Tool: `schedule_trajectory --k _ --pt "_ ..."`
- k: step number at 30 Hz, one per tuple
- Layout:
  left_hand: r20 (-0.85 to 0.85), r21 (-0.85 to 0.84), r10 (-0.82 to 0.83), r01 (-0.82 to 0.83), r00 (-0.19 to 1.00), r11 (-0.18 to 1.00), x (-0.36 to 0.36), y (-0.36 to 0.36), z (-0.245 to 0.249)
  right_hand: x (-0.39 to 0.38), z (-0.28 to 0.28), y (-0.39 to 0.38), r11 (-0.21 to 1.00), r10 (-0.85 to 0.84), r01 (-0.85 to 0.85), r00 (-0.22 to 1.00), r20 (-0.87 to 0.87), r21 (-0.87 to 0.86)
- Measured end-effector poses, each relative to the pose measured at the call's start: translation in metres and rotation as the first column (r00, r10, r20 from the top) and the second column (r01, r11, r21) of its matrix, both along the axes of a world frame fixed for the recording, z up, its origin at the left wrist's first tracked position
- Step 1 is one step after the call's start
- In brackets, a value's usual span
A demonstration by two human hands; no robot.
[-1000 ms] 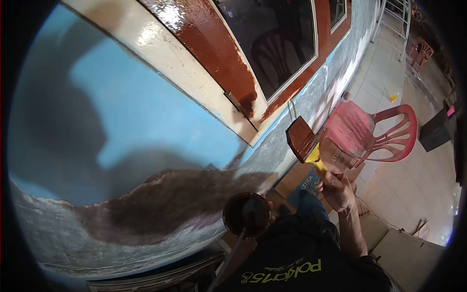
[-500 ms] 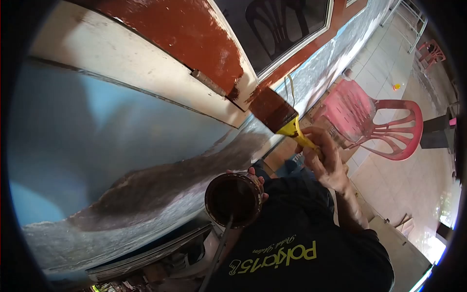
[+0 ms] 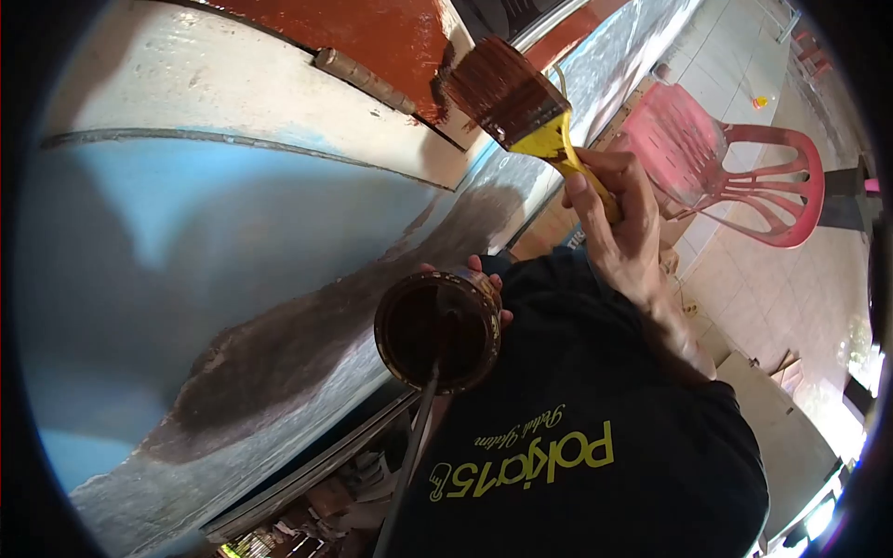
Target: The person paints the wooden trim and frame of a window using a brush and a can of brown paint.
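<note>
Setting: a tiled porch floor (image 3: pixel 772 298) beside a blue wall (image 3: pixel 186 242) with a dark, peeling patch lower down; 1 pink plastic chair (image 3: pixel 744 177) stands well apart on the right.
Frame: a cream wooden frame (image 3: pixel 233 102) crosses the top of the view, its upper part coated in wet red-brown paint (image 3: pixel 353 33), with 1 hinge (image 3: pixel 363 79) on it.
Right hand: the right hand (image 3: pixel 619 219) has its fingers (image 3: pixel 577 181) clenched round the yellow handle of the brush (image 3: pixel 516 107).
Brush axis: it runs from the hand up and to the left, with the loaded bristles toward the frame.
Bristles to frame: they lie at the ragged edge of the painted part, just right of the hinge; contact cannot be told.
Left hand: only the fingertips of the left hand (image 3: pixel 486 279) show, curled round the far rim of the paint can (image 3: pixel 437 330).
Can: held upright, near the chest, below and left of the brush.
Nearer hand: the right, by far.
</note>
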State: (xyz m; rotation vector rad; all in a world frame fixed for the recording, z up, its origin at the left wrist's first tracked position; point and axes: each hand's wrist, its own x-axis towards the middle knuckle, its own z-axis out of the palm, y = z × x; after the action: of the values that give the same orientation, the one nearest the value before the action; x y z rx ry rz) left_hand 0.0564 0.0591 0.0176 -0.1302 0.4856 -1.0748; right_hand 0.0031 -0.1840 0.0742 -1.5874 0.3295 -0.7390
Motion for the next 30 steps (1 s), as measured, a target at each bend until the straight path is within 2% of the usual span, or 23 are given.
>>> schedule_trajectory --k 2,4,5,8,10,11,14,15,16,20,21,24,25,27,29,30 --pt "0.141 -0.188 -0.009 0.036 0.99 0.982 0.004 -0.008 0.004 0.008 -0.007 0.006 0.998 -0.059 0.058 0.998 -0.012 -0.025" --pt "0.215 -0.293 0.004 0.061 0.977 0.954 0.007 -0.016 0.003 0.015 -0.013 0.003 0.99 -0.104 0.1 0.994 -0.032 -0.1" --pt "0.22 -0.295 0.01 0.057 0.975 0.954 0.009 -0.017 0.0 0.012 -0.013 0.001 0.994 -0.087 0.08 0.991 -0.097 -0.069" --pt "0.262 -0.216 0.099 -0.042 0.96 0.976 0.002 -0.014 -0.002 0.006 -0.018 0.001 0.984 -0.154 0.147 0.986 -0.067 -0.099" --pt "0.24 -0.183 0.067 -0.022 0.968 0.983 0.003 -0.014 -0.006 0.006 -0.02 0.004 0.988 -0.134 0.135 0.991 0.015 -0.071" --pt "0.195 -0.184 -0.006 0.042 0.981 0.982 0.008 -0.011 -0.01 0.007 -0.02 0.006 0.99 -0.122 0.125 0.991 0.057 -0.058" --pt "0.164 -0.158 -0.207 0.233 0.964 0.96 0.025 0.0 -0.022 0.015 -0.01 0.004 0.972 -0.12 0.12 0.993 0.01 -0.202" --pt "0.158 -0.135 -0.223 0.245 0.962 0.96 0.026 0.003 -0.027 0.014 -0.006 0.004 0.985 -0.095 0.083 0.993 -0.077 -0.149" --pt "0.152 -0.111 -0.24 0.258 0.959 0.96 0.028 0.007 -0.032 0.013 -0.007 0.004 0.983 -0.11 0.098 0.991 -0.071 -0.154" --pt "0.073 -0.033 -0.168 0.171 0.983 0.985 0.024 0.013 -0.032 0.008 -0.015 0.009 0.984 -0.12 0.116 0.993 -0.023 -0.135" --pt "0.098 -0.022 -0.135 0.137 0.986 0.99 0.022 0.008 -0.026 0.007 -0.015 0.01 0.986 -0.114 0.113 0.993 -0.007 -0.12" --pt "0.264 0.007 0.026 -0.028 0.964 1.0 0.011 -0.007 -0.006 0.015 -0.003 0.004 0.944 -0.122 0.127 0.992 0.033 -0.304" --pt "0.27 -0.003 0.003 -0.002 0.963 1.0 0.013 -0.005 -0.009 0.019 -0.004 0.007 0.964 -0.141 0.129 0.989 -0.038 -0.233" --pt "0.29 -0.03 -0.038 0.048 0.956 0.998 0.019 -0.001 -0.02 0.018 -0.009 0.007 0.963 -0.152 0.135 0.987 -0.058 -0.231" --pt "0.13 -0.024 -0.047 0.051 0.99 0.998 0.02 -0.004 -0.008 0.015 -0.013 0.006 0.954 -0.155 0.139 0.987 -0.041 -0.264" --pt "0.102 -0.028 -0.045 0.048 0.994 0.998 0.019 -0.005 -0.006 0.012 -0.014 0.005 0.943 -0.157 0.144 0.988 -0.018 -0.299"
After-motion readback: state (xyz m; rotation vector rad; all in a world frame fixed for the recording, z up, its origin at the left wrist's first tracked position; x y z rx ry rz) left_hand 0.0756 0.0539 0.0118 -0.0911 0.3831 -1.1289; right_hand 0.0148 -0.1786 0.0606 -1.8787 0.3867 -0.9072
